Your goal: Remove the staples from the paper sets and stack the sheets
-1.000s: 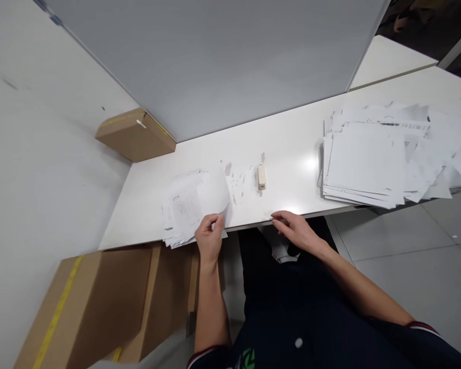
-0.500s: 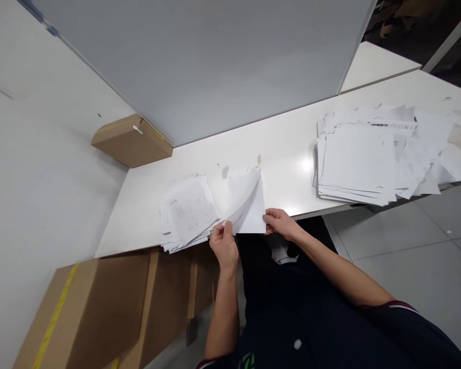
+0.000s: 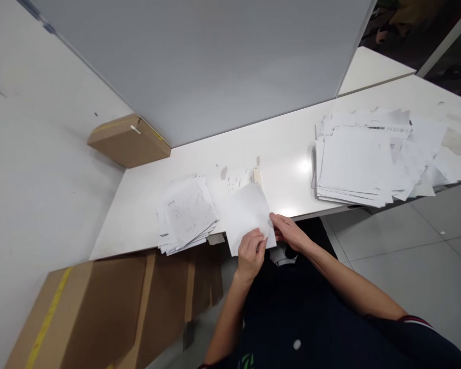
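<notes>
A white sheet of paper (image 3: 246,210) lies partly over the table's front edge, its lower part hanging past it. My left hand (image 3: 250,252) is closed at the paper's lower right part, fingertips pressed on it. At the right edge of the same sheet, my right hand (image 3: 290,233) pinches the paper; part of its fingers is hidden behind it. Just beyond the paper's far edge shows a small cream-coloured strip-like piece (image 3: 257,175). To the left of the sheet is a stack of papers (image 3: 188,212), the top one bearing faint print.
A larger, loosely spread pile of papers (image 3: 355,161) sits on the right of the white table (image 3: 288,146). A cardboard box (image 3: 132,141) stands in the back left corner. Below the table's left side are larger cardboard boxes (image 3: 111,302). A grey panel (image 3: 223,66) rises along the back.
My left hand has moved right, from the sheet's lower left to its lower right. The lifted, curled paper now lies flatter and nearer to me, and the cream piece behind it has come into view.
</notes>
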Tool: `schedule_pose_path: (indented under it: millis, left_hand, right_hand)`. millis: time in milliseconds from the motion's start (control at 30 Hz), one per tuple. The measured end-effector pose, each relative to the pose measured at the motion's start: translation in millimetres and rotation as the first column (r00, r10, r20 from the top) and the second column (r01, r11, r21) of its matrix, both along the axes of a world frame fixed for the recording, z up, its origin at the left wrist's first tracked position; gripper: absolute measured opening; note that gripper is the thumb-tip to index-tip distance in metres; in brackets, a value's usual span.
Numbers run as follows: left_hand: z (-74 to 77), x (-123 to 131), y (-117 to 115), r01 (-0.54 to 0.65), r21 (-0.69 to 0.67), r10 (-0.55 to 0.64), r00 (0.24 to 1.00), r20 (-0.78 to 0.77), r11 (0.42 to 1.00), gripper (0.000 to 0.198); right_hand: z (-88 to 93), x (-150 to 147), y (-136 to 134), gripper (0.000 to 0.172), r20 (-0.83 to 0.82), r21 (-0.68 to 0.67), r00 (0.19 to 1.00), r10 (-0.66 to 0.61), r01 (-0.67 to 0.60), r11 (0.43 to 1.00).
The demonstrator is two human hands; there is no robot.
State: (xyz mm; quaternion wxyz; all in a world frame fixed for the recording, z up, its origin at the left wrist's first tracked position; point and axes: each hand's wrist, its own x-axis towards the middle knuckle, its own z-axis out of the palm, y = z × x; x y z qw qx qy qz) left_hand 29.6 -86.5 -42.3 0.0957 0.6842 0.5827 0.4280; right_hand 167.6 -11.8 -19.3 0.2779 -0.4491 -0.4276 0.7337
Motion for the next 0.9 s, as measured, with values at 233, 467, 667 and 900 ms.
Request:
schedule_pose_path:
  millis: [233, 467, 667, 900]
  left_hand:
    - [5.6, -2.4, -19.9, 0.218, 0.003, -0.217, 0.976, -0.008, 0.976, 0.014]
    - [9.0, -31.4, -16.3, -0.423, -0.175, 0.458, 0.809, 0.368, 0.889, 0.036]
    - [53.6, -28.4, 26.4, -0.221, -0.222, 0.312, 0.735, 0.603, 0.95, 0.045]
    - [70.7, -13.6, 67.5, -0.325, 0.055, 0.219, 0.742, 0.633, 0.944, 0.04]
  right_hand:
    - [-9.4, 1.8, 2.0, 0.023, 0.188, 0.285, 0.982, -0.018, -0.037, 0.958]
    - [-3.1, 17.9, -5.3, 0.028, 0.128, 0.277, 0.992, 0.012, -0.047, 0.96]
    - [27.5, 14.3, 8.7, 0.027, 0.025, 0.522, 0.997, -0.076, 0.052, 0.851]
    - [29.0, 12.4, 48.5, 0.028, -0.12, 0.682, 0.981, -0.151, 0.192, 0.706]
